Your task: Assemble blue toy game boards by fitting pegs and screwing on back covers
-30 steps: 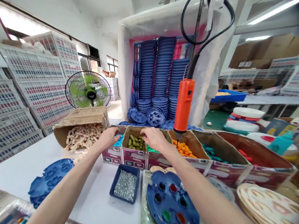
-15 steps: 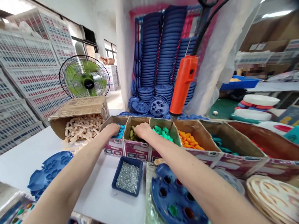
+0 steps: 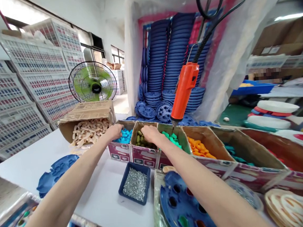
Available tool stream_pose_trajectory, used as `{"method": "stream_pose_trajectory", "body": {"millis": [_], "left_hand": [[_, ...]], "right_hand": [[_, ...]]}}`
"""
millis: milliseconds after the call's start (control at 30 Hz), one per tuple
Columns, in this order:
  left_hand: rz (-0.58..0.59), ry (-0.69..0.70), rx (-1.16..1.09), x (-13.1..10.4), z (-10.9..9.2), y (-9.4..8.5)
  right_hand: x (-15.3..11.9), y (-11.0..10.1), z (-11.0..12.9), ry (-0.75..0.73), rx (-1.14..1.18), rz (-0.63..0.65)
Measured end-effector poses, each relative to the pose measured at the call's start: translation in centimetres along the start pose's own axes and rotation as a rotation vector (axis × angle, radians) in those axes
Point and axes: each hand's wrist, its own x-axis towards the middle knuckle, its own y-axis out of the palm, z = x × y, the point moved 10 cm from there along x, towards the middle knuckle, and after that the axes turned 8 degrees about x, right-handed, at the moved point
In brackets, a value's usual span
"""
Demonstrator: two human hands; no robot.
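My left hand (image 3: 115, 131) reaches into the bin of small bright-blue plastic pieces (image 3: 125, 136), its fingers curled down at the pieces. Over the adjoining bin of olive-green pieces (image 3: 141, 139), my right hand (image 3: 151, 133) is bent with its fingers closed and pointing down. What either hand grips is hidden. Below my right forearm lies a round blue plastic disc (image 3: 172, 213) with several holes, green and orange pieces showing in two of them. A navy tray of small silver screws (image 3: 135, 184) sits on the table between my arms.
An orange electric screwdriver (image 3: 183, 91) hangs over the bin of green pieces (image 3: 172, 139). Farther right are bins of orange pieces (image 3: 199, 148) and teal pieces. A carton of beige pieces (image 3: 90, 130) lies at left, near a blue moulded part (image 3: 57, 171). Blue discs (image 3: 179, 48) are stacked behind.
The camera view has shifted, so everything appears slightly lower and farther right. Both hands stay at the same two bins, with only small finger movement.
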Motion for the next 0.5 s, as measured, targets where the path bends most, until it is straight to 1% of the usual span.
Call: {"method": "stream_pose_trajectory", "body": {"millis": [100, 167, 233, 300, 367, 500], "left_hand": [[-0.175, 0.025, -0.135, -2.5, -0.6, -3.2], [-0.281, 0.037, -0.235, -4.9, -1.3, -5.0], [-0.367, 0.045, -0.34, -7.7, -2.2, -6.3], [-0.432, 0.055, -0.449, -10.5, -3.2, -7.1], [-0.475, 0.069, -0.556, -13.1, -4.4, -7.6], [-0.489, 0.097, -0.731, -17.3, -7.1, -7.6]], "right_hand": [[-3.0, -2.8, 0.8, -0.082, 0.145, -0.181], [-6.0, -4.6, 1.6, -0.137, 0.236, -0.306], [-9.2, -5.9, 2.4, -0.176, 0.306, -0.417], [-12.3, -6.8, 3.1, -0.202, 0.354, -0.503], [-14.8, -7.3, 3.5, -0.211, 0.378, -0.563], [-18.7, -7.5, 3.3, -0.184, 0.388, -0.621]]}}
